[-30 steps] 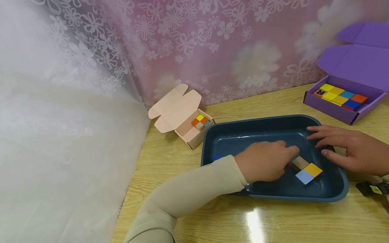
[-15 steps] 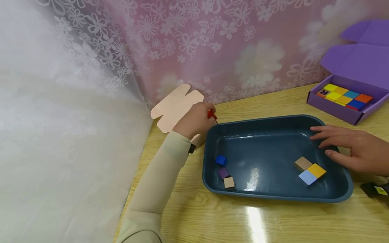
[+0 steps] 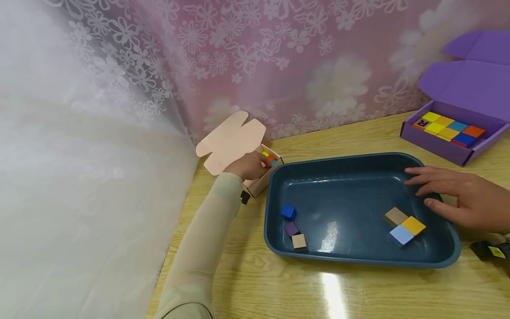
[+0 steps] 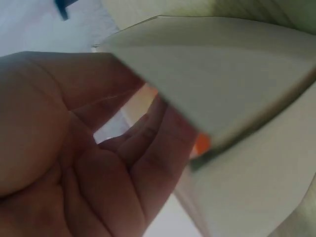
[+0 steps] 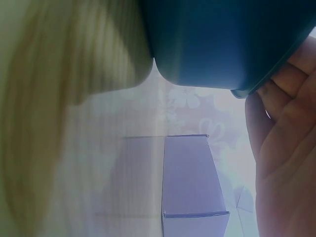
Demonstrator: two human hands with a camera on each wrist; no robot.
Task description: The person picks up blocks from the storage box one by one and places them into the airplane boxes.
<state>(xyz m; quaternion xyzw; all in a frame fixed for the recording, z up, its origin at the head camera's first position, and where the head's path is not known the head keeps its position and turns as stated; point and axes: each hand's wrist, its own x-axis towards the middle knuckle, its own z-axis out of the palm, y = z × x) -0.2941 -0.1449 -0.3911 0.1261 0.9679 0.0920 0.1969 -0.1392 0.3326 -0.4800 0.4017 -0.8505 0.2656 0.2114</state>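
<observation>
My left hand (image 3: 249,165) reaches into a small peach cardboard box (image 3: 260,182). A bit of a red block (image 3: 266,167) shows at its fingertips, pinched there, beside yellow, orange and light-blue blocks. In the left wrist view the curled left hand (image 4: 113,148) goes behind the box wall (image 4: 212,74), which hides the fingertips. My right hand (image 3: 464,195) rests on the right rim of a dark blue tray (image 3: 346,161), fingers spread over it. At the tray's right lie a brown block (image 3: 396,216), a yellow block (image 3: 414,225) and a light-blue block (image 3: 401,235).
A blue block (image 3: 288,212), a purple block (image 3: 291,229) and a plain wooden block (image 3: 299,242) lie at the tray's left end. An open purple box (image 3: 434,141) with several coloured blocks stands at the back right. A floral curtain (image 3: 303,66) hangs behind the wooden table (image 3: 279,288).
My left hand has gone from the tray's right part to the peach box, carrying a red block, and has lowered into the box. The right hand has stayed on the tray rim.
</observation>
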